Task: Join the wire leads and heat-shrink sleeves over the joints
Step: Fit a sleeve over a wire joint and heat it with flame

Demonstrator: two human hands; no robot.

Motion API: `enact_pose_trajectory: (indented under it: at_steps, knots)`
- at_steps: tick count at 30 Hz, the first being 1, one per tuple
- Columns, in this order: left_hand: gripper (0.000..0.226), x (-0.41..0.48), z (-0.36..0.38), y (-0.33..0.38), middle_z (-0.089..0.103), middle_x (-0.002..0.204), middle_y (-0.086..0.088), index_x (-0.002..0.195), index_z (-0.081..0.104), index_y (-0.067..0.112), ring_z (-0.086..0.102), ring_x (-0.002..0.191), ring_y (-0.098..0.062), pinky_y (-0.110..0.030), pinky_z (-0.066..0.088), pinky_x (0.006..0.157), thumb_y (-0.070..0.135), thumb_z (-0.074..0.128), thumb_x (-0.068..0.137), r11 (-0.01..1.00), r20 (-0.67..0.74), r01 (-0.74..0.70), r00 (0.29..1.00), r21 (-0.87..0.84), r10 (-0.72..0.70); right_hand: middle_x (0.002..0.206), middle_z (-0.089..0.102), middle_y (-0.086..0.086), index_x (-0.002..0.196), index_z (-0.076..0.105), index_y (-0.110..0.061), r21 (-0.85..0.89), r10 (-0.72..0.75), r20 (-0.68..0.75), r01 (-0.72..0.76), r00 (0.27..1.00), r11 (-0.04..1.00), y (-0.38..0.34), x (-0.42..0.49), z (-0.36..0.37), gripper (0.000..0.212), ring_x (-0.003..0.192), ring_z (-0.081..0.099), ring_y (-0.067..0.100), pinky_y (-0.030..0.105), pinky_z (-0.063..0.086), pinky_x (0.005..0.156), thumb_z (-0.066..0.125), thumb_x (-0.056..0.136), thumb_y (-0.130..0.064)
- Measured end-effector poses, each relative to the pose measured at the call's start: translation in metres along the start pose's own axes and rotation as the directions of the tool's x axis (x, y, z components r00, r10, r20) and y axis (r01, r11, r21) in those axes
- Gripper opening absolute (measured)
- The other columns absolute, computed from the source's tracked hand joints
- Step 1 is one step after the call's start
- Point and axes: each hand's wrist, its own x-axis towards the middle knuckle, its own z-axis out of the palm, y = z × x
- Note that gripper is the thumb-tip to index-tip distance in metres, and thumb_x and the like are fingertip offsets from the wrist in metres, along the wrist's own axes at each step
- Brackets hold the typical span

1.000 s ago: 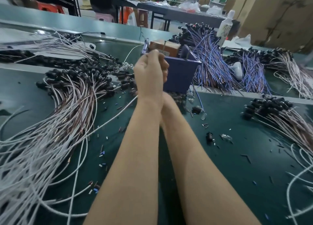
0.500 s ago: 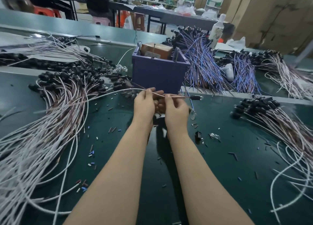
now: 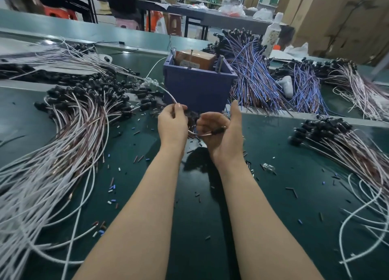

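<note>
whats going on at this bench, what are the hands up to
A person is working at a green bench covered in wire bundles. The left hand pinches a white wire that arcs up toward the blue bin. The right hand, palm turned up, holds a short lead with a black sleeve on it. Whether the ends are joined cannot be told.

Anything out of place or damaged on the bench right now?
Cut bits of tubing lie scattered loose all over the green mat, and a clear plastic part lies stray among them. The wire held by the left hand and right hand shows no visible damage.
</note>
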Motion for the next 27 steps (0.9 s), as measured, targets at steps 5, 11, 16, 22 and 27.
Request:
enact_pose_trajectory:
  at_steps: [5,11,16,22,27]
  knots:
    - [0.030,0.002,-0.001,0.001,0.058,0.068,-0.005,0.073,0.060,0.017,0.054,0.064,-0.018,-0.033,0.046,0.066,0.017,0.044,0.099,0.999,0.048,0.039,0.998,-0.021,-0.038,0.068,0.070,0.007,0.075,0.075,-0.007,0.148,0.229,0.260,-0.273,0.938,0.951,-0.002,0.000,-0.001,0.077,0.055,0.064,0.016,0.020,0.053,0.053,0.032,0.086,-0.071]
    - [0.030,-0.004,0.003,-0.004,0.062,0.057,0.006,0.073,0.065,0.018,0.059,0.055,-0.012,-0.030,0.051,0.057,0.020,0.047,0.097,0.989,0.167,-0.090,0.983,0.113,0.070,0.062,0.059,0.000,0.095,0.064,-0.005,-0.204,0.007,-0.095,-0.026,0.995,0.979,0.016,0.008,0.008,0.024,0.054,0.053,0.011,0.020,0.046,0.050,0.052,0.097,-0.026]
    - [0.019,-0.007,0.006,-0.002,0.070,0.082,0.004,0.100,0.069,0.015,0.065,0.076,-0.008,-0.024,0.054,0.072,0.019,0.051,0.097,0.989,0.328,-0.103,0.943,0.104,0.063,0.098,0.066,0.016,0.091,0.058,-0.011,-0.274,-0.131,-0.202,0.072,0.970,0.959,0.019,0.011,0.008,0.007,0.092,0.065,0.030,0.044,0.053,0.089,0.060,0.092,-0.018]
    - [0.029,-0.008,0.004,-0.003,0.068,0.071,0.015,0.116,0.065,0.018,0.060,0.061,0.006,-0.008,0.045,0.057,0.008,0.047,0.095,0.983,0.462,-0.145,0.884,0.116,0.075,0.081,0.068,0.008,0.077,0.064,-0.013,-0.238,-0.122,-0.197,0.073,0.973,0.968,0.019,0.013,0.002,0.016,0.080,0.065,0.022,0.038,0.053,0.082,0.063,0.090,-0.022]
    - [0.017,-0.010,0.003,0.001,0.068,0.068,0.014,0.104,0.068,0.015,0.061,0.057,0.006,-0.007,0.044,0.053,0.011,0.053,0.095,0.993,0.493,-0.095,0.868,0.064,0.052,0.072,0.061,0.008,0.074,0.057,-0.012,-0.279,-0.182,-0.260,0.107,0.948,0.954,0.021,0.015,0.003,0.022,0.072,0.058,0.023,0.038,0.048,0.071,0.057,0.094,-0.021]
